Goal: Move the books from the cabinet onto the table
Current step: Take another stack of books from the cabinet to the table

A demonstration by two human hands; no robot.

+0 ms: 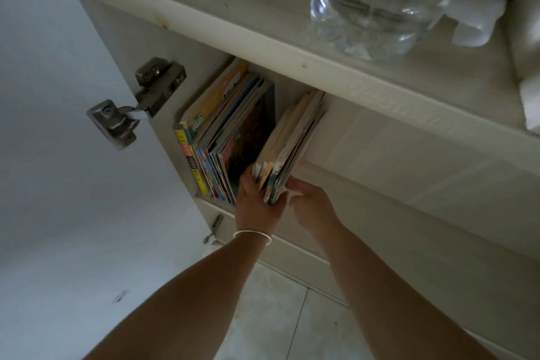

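Thin colourful books stand upright in the open cabinet (204, 47) under the table top. One row of books (228, 131) leans against the cabinet's left wall. A separate small bundle of books (289, 143) tilts to the right, apart from that row. My left hand (257, 204), with a silver bangle on the wrist, grips the bundle's lower spine end, fingers reaching into the gap on its left. My right hand (309, 204) rests on the bundle's right side, fingers spread and touching its outer cover.
The white cabinet door (58, 155) is swung open on the left, with a metal hinge (137, 102). On the table top (263, 17) above stand a large clear water bottle (380, 0), a cable and white paper. A closed door panel (409, 169) is at right; tiled floor below.
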